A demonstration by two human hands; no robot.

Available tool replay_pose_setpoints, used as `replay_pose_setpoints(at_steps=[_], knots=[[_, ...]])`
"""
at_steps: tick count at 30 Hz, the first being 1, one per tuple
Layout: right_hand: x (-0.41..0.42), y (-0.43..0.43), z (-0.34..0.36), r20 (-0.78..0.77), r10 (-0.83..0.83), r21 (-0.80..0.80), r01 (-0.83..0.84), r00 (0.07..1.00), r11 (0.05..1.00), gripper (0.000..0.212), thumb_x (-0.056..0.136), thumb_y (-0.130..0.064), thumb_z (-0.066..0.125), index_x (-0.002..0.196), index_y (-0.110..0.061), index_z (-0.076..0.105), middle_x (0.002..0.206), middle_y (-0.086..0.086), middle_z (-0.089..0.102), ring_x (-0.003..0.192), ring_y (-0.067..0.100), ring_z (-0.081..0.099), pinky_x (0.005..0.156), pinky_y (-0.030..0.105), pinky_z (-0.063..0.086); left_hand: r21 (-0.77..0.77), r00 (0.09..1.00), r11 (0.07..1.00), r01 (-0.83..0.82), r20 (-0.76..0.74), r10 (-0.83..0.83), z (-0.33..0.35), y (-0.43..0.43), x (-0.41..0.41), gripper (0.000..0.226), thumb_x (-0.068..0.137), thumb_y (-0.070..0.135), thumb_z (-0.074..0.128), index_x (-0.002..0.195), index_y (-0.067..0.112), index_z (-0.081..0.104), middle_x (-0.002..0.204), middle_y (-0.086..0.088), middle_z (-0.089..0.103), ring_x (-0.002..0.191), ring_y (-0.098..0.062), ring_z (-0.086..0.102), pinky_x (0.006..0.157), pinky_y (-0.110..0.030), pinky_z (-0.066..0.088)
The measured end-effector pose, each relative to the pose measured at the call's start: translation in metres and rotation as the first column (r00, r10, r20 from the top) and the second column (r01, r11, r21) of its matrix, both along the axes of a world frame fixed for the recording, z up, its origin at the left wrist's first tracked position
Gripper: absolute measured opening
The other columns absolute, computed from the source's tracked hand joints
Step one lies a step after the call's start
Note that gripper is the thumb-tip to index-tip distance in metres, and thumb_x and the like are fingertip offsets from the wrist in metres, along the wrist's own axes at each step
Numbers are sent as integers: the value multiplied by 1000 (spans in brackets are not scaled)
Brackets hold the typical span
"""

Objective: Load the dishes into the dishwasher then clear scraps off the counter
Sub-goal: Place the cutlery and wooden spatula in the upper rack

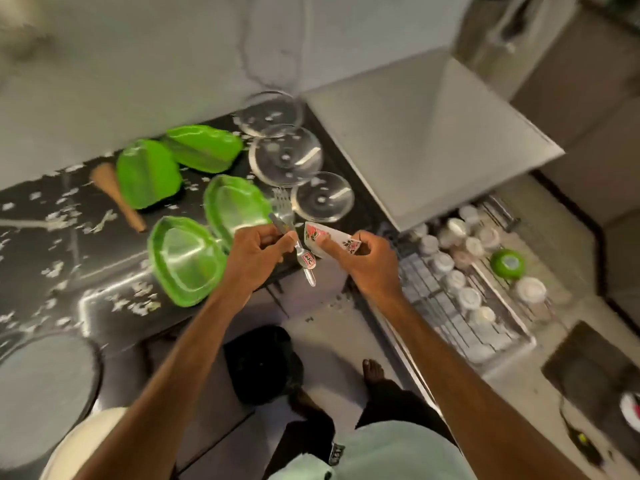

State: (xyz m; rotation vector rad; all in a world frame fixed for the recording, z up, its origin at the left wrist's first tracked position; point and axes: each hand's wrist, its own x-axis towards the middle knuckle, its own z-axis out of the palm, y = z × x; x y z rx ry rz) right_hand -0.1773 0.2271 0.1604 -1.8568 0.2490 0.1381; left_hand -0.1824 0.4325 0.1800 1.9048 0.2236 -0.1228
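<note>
Steel forks point(287, 220) in left hand point(254, 252), floral cup point(329, 239) in right hand point(367, 263)

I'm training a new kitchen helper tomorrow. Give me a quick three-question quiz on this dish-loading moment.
1. True or false: the left hand grips metal cutlery.
2. How many green dishes lie on the counter? A) two B) four C) six
3. Fill in: the right hand holds a flower-patterned ____.

Key: 1 true; 2 B; 3 cup.
</note>
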Motion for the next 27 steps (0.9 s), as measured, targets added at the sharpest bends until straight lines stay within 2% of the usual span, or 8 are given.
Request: replay_pose_setpoints(at_steps=[3, 6, 9, 12, 14, 17, 23, 27], knots=[[-5, -73, -15, -124, -214, 192, 235, 969, 953, 51, 66, -53, 90, 71, -12, 60, 66, 8, 65, 64, 19, 68, 65, 42, 63, -22, 986, 987, 159, -35, -160, -9, -79, 24, 19, 90, 29, 73, 84, 11, 76, 78, -22, 71, 64, -16, 55, 64, -35, 44], [-15, -146, -27, -260, -307, 407, 392, 915, 825, 48, 68, -30, 93, 89, -6, 58, 87, 12, 67, 89, 30, 75, 78, 45, 64, -72, 960, 962, 265, -73, -270, -21, -156, 39, 10, 91, 18, 73, 88, 10, 77, 79, -16, 73, 68, -7, 60, 63, -26, 47], [-24, -218, -48, -363, -384, 485, 524, 849, 700, 55, 70, -15, 92, 113, -5, 59, 109, 13, 70, 96, 27, 75, 80, 45, 63, -95, 929, 940, 329, -147, -340, -37, -225, 45, 11, 93, 10, 71, 91, 0, 76, 76, -14, 73, 65, -10, 58, 62, -22, 47], [-30, -277, -68, -427, -409, 496, 587, 806, 640, 87, 56, -21, 98, 131, -7, 57, 119, 14, 71, 102, 28, 74, 79, 39, 61, -115, 906, 928, 355, -204, -372, -51, -283, 52, 12, 92, 14, 72, 88, 3, 75, 71, -8, 72, 63, -11, 58, 63, -24, 49], [-31, -308, -77, -432, -412, 494, 593, 802, 636, 71, 60, -20, 94, 123, -6, 65, 118, 18, 72, 104, 29, 72, 82, 37, 58, -120, 892, 919, 376, -220, -394, -57, -315, 59, 12, 93, 15, 72, 84, 9, 75, 66, 1, 71, 59, -6, 57, 60, -20, 48], [-26, -340, -89, -475, -431, 476, 636, 767, 608, 36, 77, -10, 83, 110, -3, 69, 110, 17, 74, 98, 28, 69, 79, 33, 56, -117, 876, 905, 408, -229, -425, -70, -352, 73, 15, 93, 21, 73, 81, 11, 74, 70, -2, 73, 61, -9, 61, 62, -22, 50], [-12, -392, -147, -559, -444, 439, 705, 700, 557, 44, 83, -30, 80, 123, -19, 65, 112, 7, 75, 95, 21, 69, 82, 35, 53, -93, 852, 891, 444, -266, -452, -118, -401, 107, 18, 92, 25, 74, 91, 7, 78, 79, -3, 77, 70, -16, 67, 74, -33, 55], [15, -425, -204, -509, -490, 256, 668, 708, 699, 64, 66, -51, 88, 123, -30, 67, 112, -3, 76, 104, 19, 72, 87, 39, 58, -99, 847, 891, 444, -280, -453, -168, -415, 130, 14, 92, 25, 74, 91, 12, 77, 81, -5, 77, 73, -17, 66, 73, -33, 56]])
